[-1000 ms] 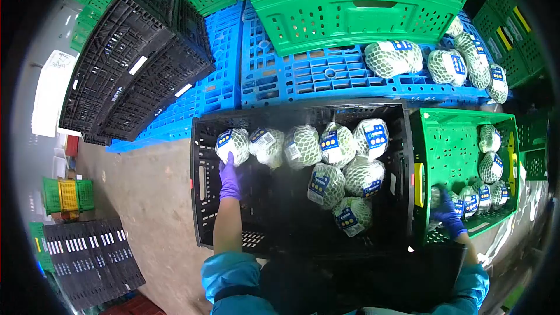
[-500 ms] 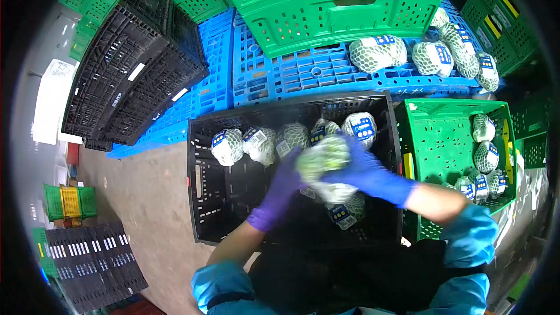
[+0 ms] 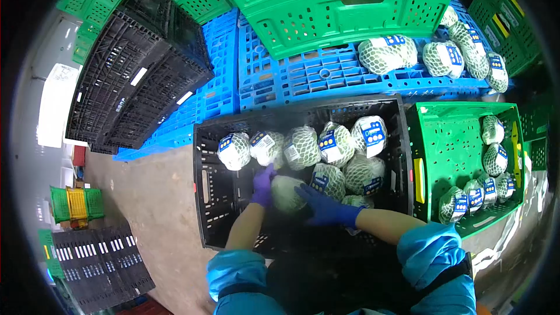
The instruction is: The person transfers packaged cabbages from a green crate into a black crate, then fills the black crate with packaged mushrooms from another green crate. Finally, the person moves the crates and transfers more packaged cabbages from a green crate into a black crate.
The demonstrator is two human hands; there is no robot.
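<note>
In purple-blue gloves, both my hands hold a pale green, round head, apparently a cabbage (image 3: 288,194), low inside the black crate (image 3: 236,233). My left hand (image 3: 263,186) presses against its left side, fingers partly hidden. On its right side lies my right hand (image 3: 326,205), its fingertips over the top edge. Behind it, several net-wrapped cabbages (image 3: 302,147) with blue-and-white labels stand in a row. Touching that row, another netted cabbage (image 3: 328,181) sits just right of the held one. More lie under and beside my right wrist, partly covered.
A green crate (image 3: 449,116) to the right holds several netted cabbages (image 3: 452,205). Others (image 3: 388,54) lie on the blue pallet (image 3: 291,90) behind, beside stacked green crates (image 3: 356,20). Folded black crates (image 3: 134,70) stand at left; more black ones (image 3: 102,265) sit on the floor.
My hands have lowered the cabbage from above the crate's middle into its front left part. The view has shifted slightly, and the cabbages behind are more visible.
</note>
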